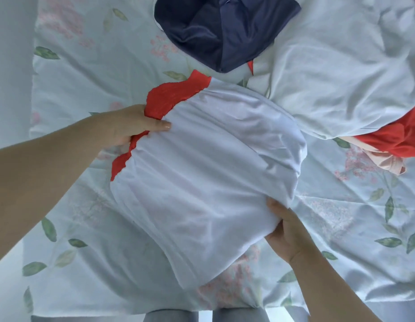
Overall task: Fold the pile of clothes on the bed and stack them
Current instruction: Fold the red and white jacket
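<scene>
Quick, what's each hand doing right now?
Left hand: grips the white cloth garment with red trim at its red edge.
Right hand: grips the same garment's white edge.

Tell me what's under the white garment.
Only the floral bedsheet shows around the white garment. The right hand curls beneath its edge, fingers hidden; the left hand grips the red trim. Anything else beneath is covered.

No writing, label, brand or number can be read here, neither on the white-and-red garment (202,170) nor the navy garment (220,31) at the far side, and the bedsheet (86,66) carries only leaves and flowers.
</scene>
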Tool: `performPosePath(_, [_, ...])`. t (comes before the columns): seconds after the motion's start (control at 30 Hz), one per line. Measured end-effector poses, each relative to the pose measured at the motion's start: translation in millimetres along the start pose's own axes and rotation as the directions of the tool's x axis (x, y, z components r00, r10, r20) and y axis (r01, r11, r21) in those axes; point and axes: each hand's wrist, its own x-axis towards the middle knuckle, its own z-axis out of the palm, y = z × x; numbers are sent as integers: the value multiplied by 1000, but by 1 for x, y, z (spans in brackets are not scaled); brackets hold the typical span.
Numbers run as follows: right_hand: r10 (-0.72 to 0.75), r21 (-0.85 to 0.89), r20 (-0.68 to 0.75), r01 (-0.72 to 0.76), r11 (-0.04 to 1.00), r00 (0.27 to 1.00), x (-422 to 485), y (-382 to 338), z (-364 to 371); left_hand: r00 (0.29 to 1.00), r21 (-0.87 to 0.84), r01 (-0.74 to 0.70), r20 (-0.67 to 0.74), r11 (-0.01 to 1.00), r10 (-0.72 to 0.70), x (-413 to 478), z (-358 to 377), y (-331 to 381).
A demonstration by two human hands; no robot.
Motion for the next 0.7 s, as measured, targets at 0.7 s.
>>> performPosePath(0.7, [-276,-584,-46,199,787,960,-45,-43,3,951,-441,-161,-309,883,19,-163,47,-129])
